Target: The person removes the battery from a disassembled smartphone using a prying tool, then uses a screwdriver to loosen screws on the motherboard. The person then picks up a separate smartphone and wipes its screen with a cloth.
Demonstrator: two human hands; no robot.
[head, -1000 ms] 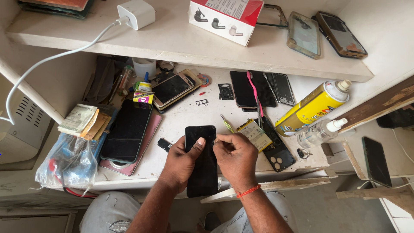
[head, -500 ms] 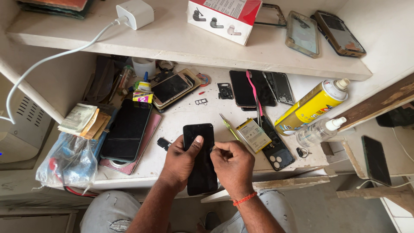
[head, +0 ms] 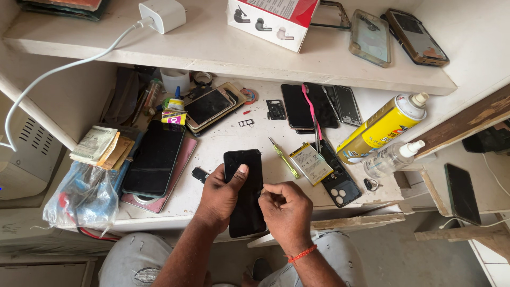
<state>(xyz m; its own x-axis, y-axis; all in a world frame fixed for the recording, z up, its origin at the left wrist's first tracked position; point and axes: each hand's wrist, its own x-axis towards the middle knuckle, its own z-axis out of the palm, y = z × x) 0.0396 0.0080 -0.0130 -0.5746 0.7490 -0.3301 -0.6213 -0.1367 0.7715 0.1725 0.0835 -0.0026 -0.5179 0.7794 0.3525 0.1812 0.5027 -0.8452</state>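
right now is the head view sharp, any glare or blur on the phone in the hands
Head view: sharp, soft even daylight, faint shadows. The black phone shows only a dull sheen, no harsh glare; left hand and right hand unblurred. Shelf edges bow slightly from the wide lens.

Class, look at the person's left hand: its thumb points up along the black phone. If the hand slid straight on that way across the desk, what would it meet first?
Probably the small SIM tray, just beyond the black phone that the left hand holds. Further along lie the stacked phones. Depth is hard to judge.
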